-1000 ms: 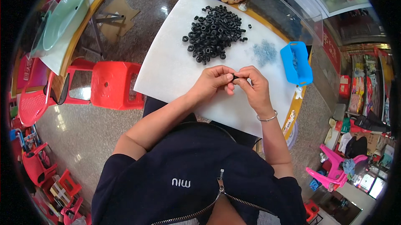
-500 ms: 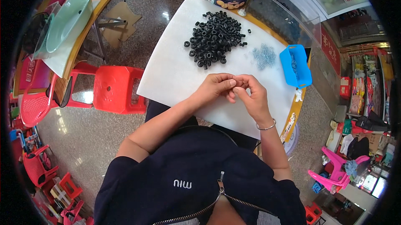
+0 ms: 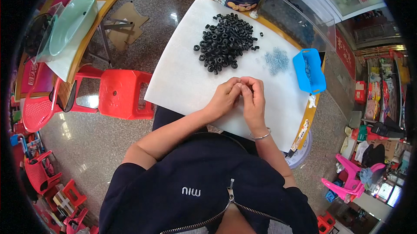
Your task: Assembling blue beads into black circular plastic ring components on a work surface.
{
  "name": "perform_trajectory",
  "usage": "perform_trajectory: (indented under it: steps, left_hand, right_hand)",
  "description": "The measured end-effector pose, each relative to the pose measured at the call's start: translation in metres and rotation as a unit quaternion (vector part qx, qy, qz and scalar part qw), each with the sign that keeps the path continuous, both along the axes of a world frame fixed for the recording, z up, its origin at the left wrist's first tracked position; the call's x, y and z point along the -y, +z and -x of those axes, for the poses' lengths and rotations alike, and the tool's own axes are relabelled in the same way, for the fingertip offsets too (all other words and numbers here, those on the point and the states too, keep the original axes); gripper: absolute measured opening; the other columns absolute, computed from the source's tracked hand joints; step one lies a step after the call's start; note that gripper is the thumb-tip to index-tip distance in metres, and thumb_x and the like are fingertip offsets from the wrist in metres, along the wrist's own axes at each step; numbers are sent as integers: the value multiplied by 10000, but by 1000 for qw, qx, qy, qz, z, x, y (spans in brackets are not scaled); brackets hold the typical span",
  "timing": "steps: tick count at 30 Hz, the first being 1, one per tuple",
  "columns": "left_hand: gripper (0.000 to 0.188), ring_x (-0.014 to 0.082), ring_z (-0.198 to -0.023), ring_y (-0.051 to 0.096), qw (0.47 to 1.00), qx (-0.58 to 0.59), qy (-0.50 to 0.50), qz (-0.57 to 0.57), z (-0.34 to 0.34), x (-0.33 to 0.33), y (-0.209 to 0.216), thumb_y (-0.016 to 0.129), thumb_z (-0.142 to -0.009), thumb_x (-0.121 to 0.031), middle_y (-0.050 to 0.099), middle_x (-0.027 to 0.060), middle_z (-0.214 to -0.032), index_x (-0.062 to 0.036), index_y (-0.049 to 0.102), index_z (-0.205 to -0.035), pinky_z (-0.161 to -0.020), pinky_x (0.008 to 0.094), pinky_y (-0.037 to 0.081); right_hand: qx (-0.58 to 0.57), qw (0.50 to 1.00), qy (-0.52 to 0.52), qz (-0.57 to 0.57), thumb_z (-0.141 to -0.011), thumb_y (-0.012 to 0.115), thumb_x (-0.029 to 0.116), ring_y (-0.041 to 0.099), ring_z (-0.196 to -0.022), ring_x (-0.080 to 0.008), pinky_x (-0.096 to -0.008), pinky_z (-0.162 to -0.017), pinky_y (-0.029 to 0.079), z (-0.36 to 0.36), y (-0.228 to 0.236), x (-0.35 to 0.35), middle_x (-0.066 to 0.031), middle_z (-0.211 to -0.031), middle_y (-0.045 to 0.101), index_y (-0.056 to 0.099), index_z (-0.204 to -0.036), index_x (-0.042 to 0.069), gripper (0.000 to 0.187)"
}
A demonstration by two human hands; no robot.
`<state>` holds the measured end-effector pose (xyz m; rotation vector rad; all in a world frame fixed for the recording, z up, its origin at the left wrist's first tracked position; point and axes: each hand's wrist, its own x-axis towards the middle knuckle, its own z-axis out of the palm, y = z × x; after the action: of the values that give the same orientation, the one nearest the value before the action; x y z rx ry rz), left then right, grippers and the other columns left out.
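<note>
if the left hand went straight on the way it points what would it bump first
The left hand would most likely meet the right hand first; the two seem to touch, though exact contact is hard to make out.

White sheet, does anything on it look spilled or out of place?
Mildly odd: one black piece lies apart from the black heap, to its right. Small bluish bits lie loose beside the blue basket, perhaps deliberately.

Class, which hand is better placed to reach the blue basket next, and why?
Probably the right hand: it is on the blue basket's side, whereas the left hand lies farther away.
</note>
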<state>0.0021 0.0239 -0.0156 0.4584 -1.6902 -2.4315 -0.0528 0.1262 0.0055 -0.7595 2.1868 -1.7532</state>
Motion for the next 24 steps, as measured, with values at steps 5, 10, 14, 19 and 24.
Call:
perform_trajectory:
  steps: [5,10,14,19,24]
  left_hand:
    - [284,53,-522,397,985,12,-41,-166,2,10,3,428,-989,-266,502,-11,-696,-10,549,-1022,-451,215,348]
    - [361,62,-554,407,971,23,-115,-210,-2,19,5,473,-968,-341,515,-10,-768,-16,560,-1097,-458,211,331]
    - [376,74,-547,375,970,-10,-112,-216,0,17,4,473,-966,-343,489,10,-760,-7,546,-1120,-460,221,347]
    - [391,88,-599,376,963,-10,-104,-250,2,17,8,492,-959,-316,479,29,-762,19,496,-1161,-487,234,376]
    - [347,88,-614,391,952,-18,-115,-285,8,19,8,497,-958,-254,485,31,-773,35,486,-1150,-497,232,383]
  right_hand:
    - [-45,998,18,-31,-894,561,100,520,-895,-179,-285,-804,440,0,9,0,-99,-1015,503,569,-1034,2,171]
    - [-50,995,74,-48,-839,577,42,537,-880,-182,-288,-778,456,10,16,-10,-93,-1030,506,587,-1031,11,194]
    - [-104,990,74,-56,-818,582,24,546,-855,-176,-282,-748,462,25,18,-14,-89,-1008,531,603,-999,8,183]
    - [-56,995,-9,-84,-808,608,32,553,-746,-112,-253,-677,462,81,48,-8,-40,-855,599,622,-979,14,172]
    - [-216,968,-128,-18,-829,609,74,600,-796,-111,-263,-706,473,212,99,14,-67,-894,652,626,-1049,3,232]
